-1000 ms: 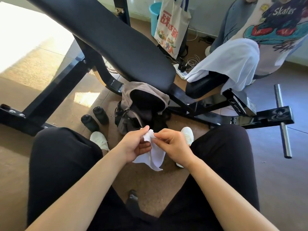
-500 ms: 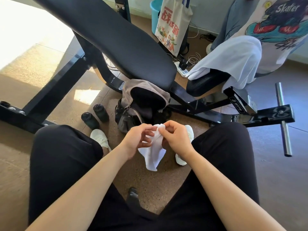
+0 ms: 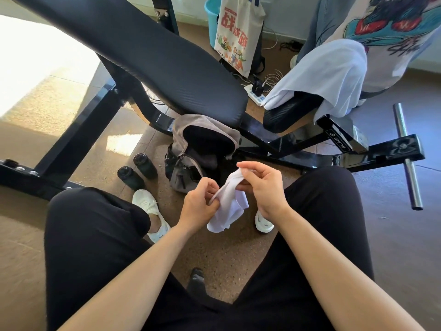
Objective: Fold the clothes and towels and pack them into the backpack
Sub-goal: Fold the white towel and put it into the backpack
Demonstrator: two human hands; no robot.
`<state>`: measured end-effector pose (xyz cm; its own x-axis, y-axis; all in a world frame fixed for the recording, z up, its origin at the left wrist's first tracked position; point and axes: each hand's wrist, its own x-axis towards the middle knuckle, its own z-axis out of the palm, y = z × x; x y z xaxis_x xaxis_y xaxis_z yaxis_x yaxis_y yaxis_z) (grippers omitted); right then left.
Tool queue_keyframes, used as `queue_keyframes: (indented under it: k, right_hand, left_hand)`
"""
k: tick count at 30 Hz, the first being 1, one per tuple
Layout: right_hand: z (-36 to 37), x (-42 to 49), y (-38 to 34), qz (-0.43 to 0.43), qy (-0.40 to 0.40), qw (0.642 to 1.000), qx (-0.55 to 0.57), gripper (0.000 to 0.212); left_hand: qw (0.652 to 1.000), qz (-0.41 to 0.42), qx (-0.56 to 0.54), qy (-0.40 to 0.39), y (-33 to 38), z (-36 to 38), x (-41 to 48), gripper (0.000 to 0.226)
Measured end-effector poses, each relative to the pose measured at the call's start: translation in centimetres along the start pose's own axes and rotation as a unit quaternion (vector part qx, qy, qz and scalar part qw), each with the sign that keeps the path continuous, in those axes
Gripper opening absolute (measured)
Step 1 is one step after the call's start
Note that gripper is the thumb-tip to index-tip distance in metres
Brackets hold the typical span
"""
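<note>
**Just in front of the backpack, a small white cloth held for folding**

Just in front of the backpack (image 3: 181, 180), above the floor between our knees, we hold the small white cloth (image 3: 228, 201). It may be a sock. Our left hand (image 3: 199, 206) has its fingers curled round the cloth's lower edge. Our right hand (image 3: 265, 185) pinches the upper end between thumb and fingertips, so both hands are closed on it. Gripped at two ends, the cloth is pulled into a slanted strip with a loose tail hanging below. We judge this to be a way of straightening it before doubling it over. Holding it this near the bag should make the drop short once it is folded.

The backpack stands on the floor with its grey flap thrown back and its mouth gaping toward us, presumably to take things one-handed. The inside is dark, and we cannot tell what it holds, if anything.

Beside the backpack, on our left, stand two dark bottles (image 3: 144, 164). Over and behind it runs the black bench (image 3: 155, 58). To the backpack's right, a pale towel (image 3: 329, 72) is draped on the bench's seat pad, with a printed shirt (image 3: 381, 44) beyond it. Neither is folded yet. Behind the backpack, past the bench, a printed tote bag (image 3: 238, 37) hangs in front of a blue bucket (image 3: 212, 13). The contents of both are hidden.
</note>
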<state>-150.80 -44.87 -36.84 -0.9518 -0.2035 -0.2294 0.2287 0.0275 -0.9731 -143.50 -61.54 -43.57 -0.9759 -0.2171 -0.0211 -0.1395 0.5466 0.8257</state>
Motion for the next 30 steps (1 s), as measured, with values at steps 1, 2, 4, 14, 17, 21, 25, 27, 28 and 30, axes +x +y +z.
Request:
queue_keyframes:
  k: [1, 2, 4, 14, 17, 21, 25, 27, 28, 30]
  right_hand:
    - [-0.3, 0.2, 0.0, 0.004, 0.018, 1.000, 0.006, 0.020]
    - [-0.6, 0.5, 0.0, 0.008, 0.035, 0.999, 0.012, 0.019]
    - [-1.1, 0.9, 0.0, 0.019, 0.062, 0.997, 0.031, 0.019]
    - [-1.8, 0.5, -0.8, -0.030, -0.044, 0.998, 0.016, 0.036]
    - [-2.1, 0.3, -0.5, -0.119, -0.056, 0.985, -0.113, 0.031]
    - [-1.7, 0.2, 0.1, -0.212, -0.038, 0.951, -0.220, 0.017]
    - [-1.0, 0.2, 0.5, -0.250, -0.048, 0.930, -0.263, 0.012]
    - [-0.9, 0.2, 0.5, -0.255, -0.050, 0.929, -0.262, 0.010]
    - [-0.8, 0.2, 0.4, -0.256, -0.052, 0.930, -0.259, 0.010]
    - [-0.8, 0.2, 0.3, -0.257, -0.056, 0.932, -0.251, 0.010]
  left_hand:
    - [1.000, 0.012, 0.014, 0.013, 0.0, 0.0, -0.1, 0.029]
    - [0.999, 0.032, 0.030, 0.026, -0.1, 0.0, -0.1, 0.025]
    - [0.993, 0.076, 0.074, 0.049, -0.3, 0.1, -0.2, 0.020]
    - [0.984, 0.054, 0.098, 0.139, 1.4, 0.7, -0.8, 0.036]
    - [0.987, 0.002, 0.096, 0.131, 2.4, 1.3, -1.0, 0.049]
    - [0.981, -0.015, 0.171, 0.090, 3.7, 1.7, -0.9, 0.058]
    - [0.963, -0.046, 0.257, 0.058, 4.1, 1.6, -0.5, 0.061]
    - [0.957, -0.075, 0.277, 0.050, 3.8, 1.3, -0.3, 0.052]
    - [0.955, -0.090, 0.279, 0.047, 3.6, 1.2, -0.2, 0.049]
    - [0.956, -0.106, 0.269, 0.048, 3.0, 0.9, 0.0, 0.044]
